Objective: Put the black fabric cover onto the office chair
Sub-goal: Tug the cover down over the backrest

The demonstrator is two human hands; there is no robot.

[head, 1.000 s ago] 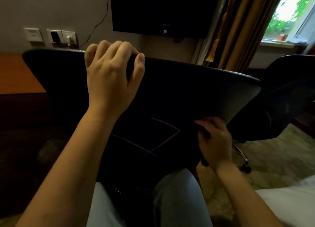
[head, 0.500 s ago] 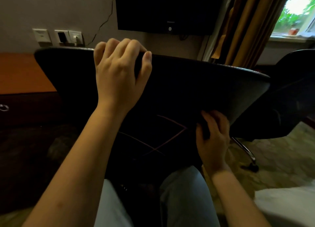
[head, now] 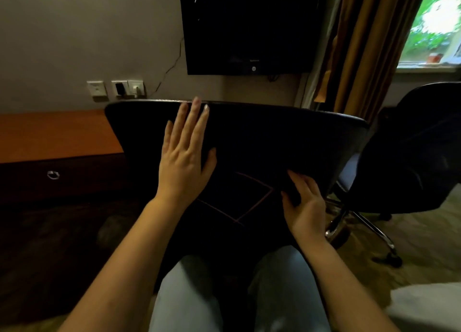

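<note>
Head | left hand flat on black fabric cover | right hand straight-fingered at hem | folds too dark

A black office chair stands directly ahead and close. The wide curved panel facing the viewer fills the middle of the scene. Its top edge is a thin glossy rim that slopes gently down to the right and ends in a rounded corner. The black fabric cover lies smooth and matte over this panel. Thin reddish stitch lines form a diamond shape lower down. The scene is too dark to show where the cover's edges end.
</note>
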